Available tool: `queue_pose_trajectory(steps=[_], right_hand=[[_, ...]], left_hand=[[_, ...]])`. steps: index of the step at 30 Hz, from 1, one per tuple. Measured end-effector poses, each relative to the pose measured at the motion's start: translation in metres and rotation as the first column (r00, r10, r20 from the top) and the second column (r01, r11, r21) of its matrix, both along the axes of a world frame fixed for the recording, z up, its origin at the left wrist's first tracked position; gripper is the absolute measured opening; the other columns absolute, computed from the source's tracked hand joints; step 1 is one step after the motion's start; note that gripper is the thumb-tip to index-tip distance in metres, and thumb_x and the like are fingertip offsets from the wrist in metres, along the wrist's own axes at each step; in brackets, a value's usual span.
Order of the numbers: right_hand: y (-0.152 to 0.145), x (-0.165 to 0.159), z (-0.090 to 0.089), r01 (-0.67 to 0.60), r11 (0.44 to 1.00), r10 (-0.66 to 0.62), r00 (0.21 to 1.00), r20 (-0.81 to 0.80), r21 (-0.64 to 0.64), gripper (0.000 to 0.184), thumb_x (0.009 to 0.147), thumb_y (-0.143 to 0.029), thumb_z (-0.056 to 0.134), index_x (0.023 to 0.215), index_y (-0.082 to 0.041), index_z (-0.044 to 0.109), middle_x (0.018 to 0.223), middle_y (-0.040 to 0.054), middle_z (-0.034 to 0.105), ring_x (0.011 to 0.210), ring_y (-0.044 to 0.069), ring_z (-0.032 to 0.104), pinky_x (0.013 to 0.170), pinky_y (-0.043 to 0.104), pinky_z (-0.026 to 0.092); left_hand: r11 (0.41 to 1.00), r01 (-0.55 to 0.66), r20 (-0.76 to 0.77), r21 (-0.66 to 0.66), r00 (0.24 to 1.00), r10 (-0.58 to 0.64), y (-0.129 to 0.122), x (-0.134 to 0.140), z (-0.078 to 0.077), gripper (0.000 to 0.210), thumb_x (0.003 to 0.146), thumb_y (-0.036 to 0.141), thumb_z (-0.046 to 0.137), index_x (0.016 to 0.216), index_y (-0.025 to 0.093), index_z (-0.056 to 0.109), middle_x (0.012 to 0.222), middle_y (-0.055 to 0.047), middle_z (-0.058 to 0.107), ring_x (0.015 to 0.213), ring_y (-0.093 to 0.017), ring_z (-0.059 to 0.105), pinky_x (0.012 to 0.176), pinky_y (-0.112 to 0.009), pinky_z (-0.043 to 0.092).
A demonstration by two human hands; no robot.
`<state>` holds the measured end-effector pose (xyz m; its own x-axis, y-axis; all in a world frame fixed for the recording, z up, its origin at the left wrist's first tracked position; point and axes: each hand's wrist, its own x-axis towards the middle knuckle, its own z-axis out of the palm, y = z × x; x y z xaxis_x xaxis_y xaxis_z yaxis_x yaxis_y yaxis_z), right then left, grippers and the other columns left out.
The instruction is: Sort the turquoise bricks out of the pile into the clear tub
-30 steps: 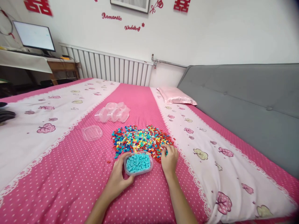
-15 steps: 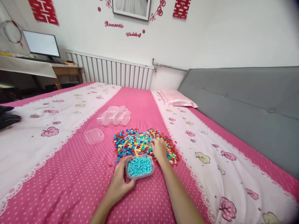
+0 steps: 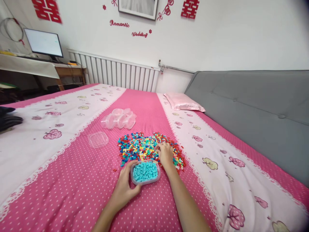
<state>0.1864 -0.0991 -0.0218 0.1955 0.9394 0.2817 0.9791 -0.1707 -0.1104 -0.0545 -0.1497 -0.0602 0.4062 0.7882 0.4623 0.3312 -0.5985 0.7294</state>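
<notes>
A clear plastic container (image 3: 158, 178) full of turquoise building bricks (image 3: 145, 171) stands on the bed. Around its left side my left hand (image 3: 127, 183) is curved, thumb at the near edge and fingers at the far edge, gripping it. Just beyond lies a loose pile of small mixed bricks (image 3: 137, 146) in red, blue, yellow, green, white and turquoise. My right hand (image 3: 165, 154) rests over the right part of this pile with its fingers bent together at the bricks. Whatever is between those fingertips is too small to make out.
A clear lid (image 3: 98, 139) lies left of the pile, and several stacked clear containers (image 3: 119, 119) sit behind it. Farther off are a pink pillow (image 3: 183, 102), a grey headboard (image 3: 251, 106) and a radiator (image 3: 116, 71). Dark gloves (image 3: 9, 120) lie at the left edge.
The whole view has shifted slightly. Both hands keep nearly the same places, the left on the container and the right at the brick pile.
</notes>
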Motion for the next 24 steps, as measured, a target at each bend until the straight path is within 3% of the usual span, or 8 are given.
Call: queue_pose_trajectory(steps=[15,19,22,24], right_hand=[[0.0,0.009,0.009,-0.098,0.993,0.107,0.984,-0.142,0.063,0.032,0.099,-0.036,0.062,0.126,-0.019,0.062,0.129,0.0095,0.063,0.11,0.023,0.065,0.093,0.046,0.056],[-0.015,0.006,0.023,-0.138,0.984,0.161,0.957,-0.24,0.111,0.019,0.097,-0.032,0.065,0.108,-0.016,0.069,0.113,0.0066,0.069,0.104,0.021,0.066,0.093,0.042,0.054],[-0.038,-0.002,0.033,-0.218,0.967,0.249,0.919,-0.305,0.133,0.003,0.092,-0.023,0.071,0.091,-0.021,0.073,0.1,0.0028,0.073,0.098,0.018,0.067,0.091,0.031,0.049],[-0.055,-0.008,0.038,-0.265,0.955,0.294,0.896,-0.332,0.13,0.004,0.087,-0.022,0.076,0.085,-0.025,0.075,0.095,0.0009,0.073,0.096,0.019,0.066,0.09,0.031,0.046]], left_hand=[[1.0,-0.003,-0.009,-0.008,1.0,0.003,0.0,0.001,0.004,0.065,0.078,0.018,0.061,0.14,0.023,0.043,0.141,-0.012,0.054,0.131,-0.031,0.054,0.111,-0.049,0.045],[1.0,0.001,-0.026,-0.013,1.0,-0.001,-0.001,0.001,0.004,0.064,0.08,0.019,0.061,0.14,0.023,0.042,0.143,-0.013,0.051,0.133,-0.032,0.051,0.112,-0.051,0.043],[1.0,0.007,-0.029,-0.018,1.0,-0.008,-0.001,0.002,0.004,0.064,0.081,0.018,0.06,0.141,0.023,0.04,0.143,-0.013,0.051,0.133,-0.032,0.051,0.112,-0.052,0.043],[1.0,0.016,-0.023,-0.019,1.0,-0.016,0.0,0.002,0.003,0.064,0.081,0.018,0.061,0.141,0.024,0.04,0.142,-0.013,0.051,0.132,-0.031,0.051,0.112,-0.051,0.043]])
